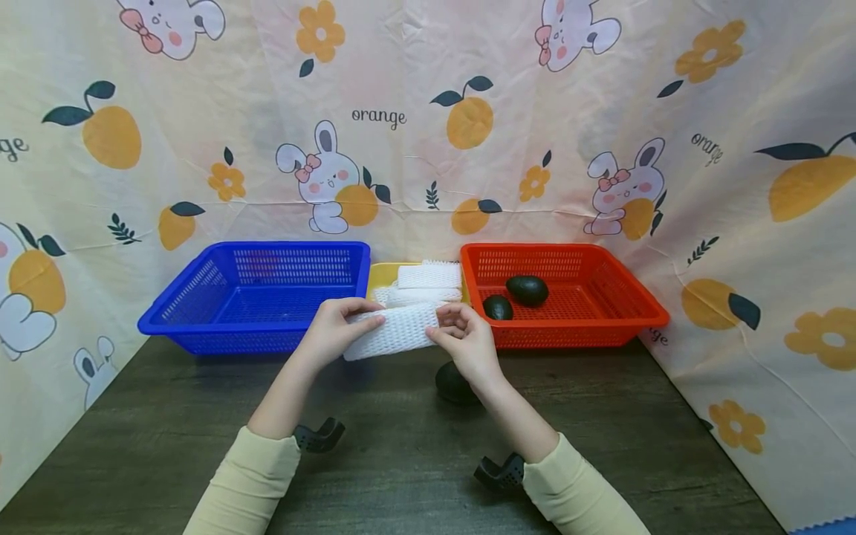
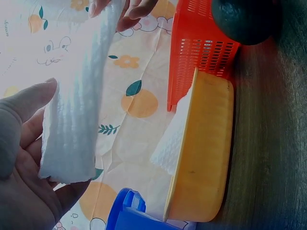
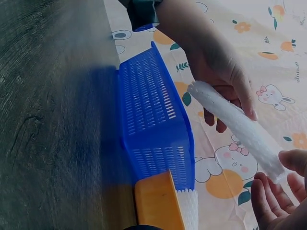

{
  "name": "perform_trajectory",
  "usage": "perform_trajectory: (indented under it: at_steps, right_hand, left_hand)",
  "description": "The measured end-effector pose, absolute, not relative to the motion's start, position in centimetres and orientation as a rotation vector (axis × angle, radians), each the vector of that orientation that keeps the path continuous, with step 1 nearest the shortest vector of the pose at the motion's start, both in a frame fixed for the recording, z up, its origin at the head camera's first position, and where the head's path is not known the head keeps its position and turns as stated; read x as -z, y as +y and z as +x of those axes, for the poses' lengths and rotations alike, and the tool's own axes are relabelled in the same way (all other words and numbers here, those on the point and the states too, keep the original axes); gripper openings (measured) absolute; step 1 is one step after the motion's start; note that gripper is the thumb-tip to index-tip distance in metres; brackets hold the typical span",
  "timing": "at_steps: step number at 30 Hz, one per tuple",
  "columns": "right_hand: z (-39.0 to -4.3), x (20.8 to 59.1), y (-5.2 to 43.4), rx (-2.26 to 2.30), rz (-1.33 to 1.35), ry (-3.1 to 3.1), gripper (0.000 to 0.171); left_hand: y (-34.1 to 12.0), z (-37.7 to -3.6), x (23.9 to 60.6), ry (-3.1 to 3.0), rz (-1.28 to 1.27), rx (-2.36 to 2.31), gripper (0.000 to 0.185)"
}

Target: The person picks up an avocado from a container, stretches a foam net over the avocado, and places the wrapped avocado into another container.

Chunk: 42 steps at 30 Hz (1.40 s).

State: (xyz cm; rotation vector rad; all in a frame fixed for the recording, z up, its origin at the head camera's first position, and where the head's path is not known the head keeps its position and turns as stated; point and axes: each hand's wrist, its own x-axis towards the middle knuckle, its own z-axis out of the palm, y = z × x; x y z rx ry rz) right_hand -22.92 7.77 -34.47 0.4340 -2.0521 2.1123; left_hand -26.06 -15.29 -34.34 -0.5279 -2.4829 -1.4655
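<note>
Both hands hold a white foam net sleeve (image 1: 393, 330) above the dark table, one at each end. My left hand (image 1: 337, 323) grips its left end, thumb over the top; the sleeve (image 2: 76, 105) lies across that palm. My right hand (image 1: 461, 334) pinches the right end, and the sleeve (image 3: 237, 127) runs toward its fingers (image 3: 273, 201). A dark avocado (image 1: 455, 384) lies on the table just below the right hand. Two more avocados (image 1: 526, 290) sit in the red basket (image 1: 642, 308).
A blue basket (image 1: 200, 305) stands at the back left. Between the baskets a yellow tray (image 1: 383, 273) holds more white foam sleeves (image 1: 428, 276). A printed cloth backdrop closes in the back and both sides. Dark wooden tabletop (image 1: 401, 461) lies in front.
</note>
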Motion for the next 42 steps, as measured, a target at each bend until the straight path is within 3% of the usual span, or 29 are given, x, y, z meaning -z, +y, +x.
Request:
perform_trajectory:
  at_steps: [25, 34, 42]
  right_hand:
    - [-24.2, 36.4, 8.1, -1.769, 0.593, -2.262, 0.015]
    - [-21.8, 33.7, 7.7, -1.679, 0.717, -2.277, 0.009]
    - [-21.3, 33.3, 7.4, -1.701, 0.629, -2.217, 0.012]
  left_hand:
    - [-16.3, -26.2, 33.8, -2.374, -0.401, 1.544, 0.026]
    - [-17.3, -26.2, 33.5, -2.393, -0.329, 1.539, 0.026]
    - [-16.4, -25.3, 32.9, -2.512, -0.446, 1.506, 0.025]
